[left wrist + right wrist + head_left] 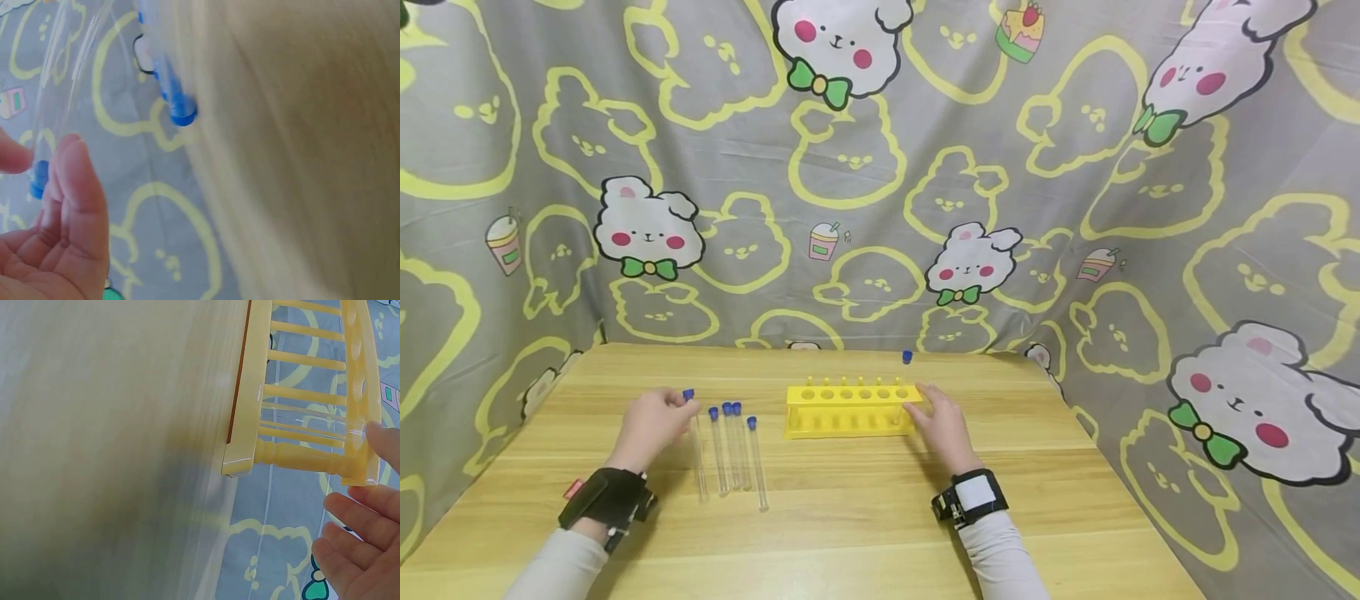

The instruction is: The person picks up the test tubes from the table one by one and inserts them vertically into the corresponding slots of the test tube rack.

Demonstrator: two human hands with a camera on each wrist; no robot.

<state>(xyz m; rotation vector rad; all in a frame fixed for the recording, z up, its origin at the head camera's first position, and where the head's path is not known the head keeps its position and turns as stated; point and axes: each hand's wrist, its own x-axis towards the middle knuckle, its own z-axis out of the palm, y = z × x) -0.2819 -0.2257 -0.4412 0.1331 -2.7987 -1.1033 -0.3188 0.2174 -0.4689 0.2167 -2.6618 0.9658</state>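
A yellow test-tube rack (848, 411) stands mid-table. One clear tube with a blue cap (907, 357) is upright in its rightmost hole. My right hand (927, 406) rests with straight fingers against the rack's right end; in the right wrist view a fingertip (385, 441) touches the rack (294, 394) at its top rail. My left hand (677, 408) pinches the capped end of a clear test tube (697, 450) at the left of a row of several tubes (735, 450) lying on the table. The left wrist view shows that cap (39, 179) between my fingers (78, 187).
The wooden table (865, 517) is walled on three sides by a grey-and-yellow cartoon cloth (880, 208). A black band is on my left wrist (604, 500) and a black-and-white one on my right wrist (972, 496).
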